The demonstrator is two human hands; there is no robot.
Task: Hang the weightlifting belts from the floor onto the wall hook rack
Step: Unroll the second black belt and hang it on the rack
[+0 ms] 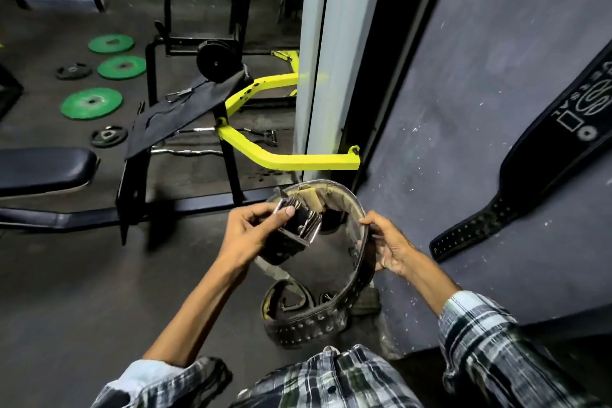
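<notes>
A worn belt is held up in both hands above the floor.

A studded belt [311,325] lies on the floor [99,291] nearest. Above it, the scuffed leather belt [331,252], curled into a loop, is gripped at its metal buckle by the left hand [251,232] and pinched at its rim by the right hand [387,245]. Farther right, a black belt [543,156] hangs against the wall [463,93].

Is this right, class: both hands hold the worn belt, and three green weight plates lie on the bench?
Not quite. The head view shows both the left hand and right hand holding the worn belt, but the three green weight plates lie on the floor.
</notes>
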